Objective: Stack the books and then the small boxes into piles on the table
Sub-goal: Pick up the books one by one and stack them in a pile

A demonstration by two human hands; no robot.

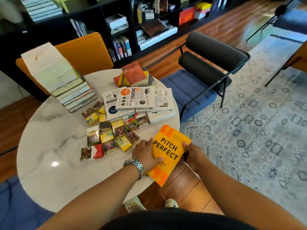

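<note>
One round marble table filled the middle of the view, with an orange chair behind it, a black and blue chair to its right, and dark bookshelves along the far wall. A patterned rug covered the floor on the right.

On the table's far left stood a tall stack of books, topped by a white volume. Near the middle lay a loose spread of white paperbacks (the top one read "Day Trading 101"), overlapping each other unevenly. Behind them sat a small heap with a red book on top.

In front of the paperbacks, the small boxes lay scattered flat on the marble, touching or just beside one another, not piled.

At the table's near right edge, the orange book titled "Pitch Perfect" hung partly past the rim. The left hand, a metal watch on its wrist, gripped the book's left side, thumb curled over the cover. The right hand held the right edge, thumb pressed on the cover, the other fingers hidden beneath.
</note>
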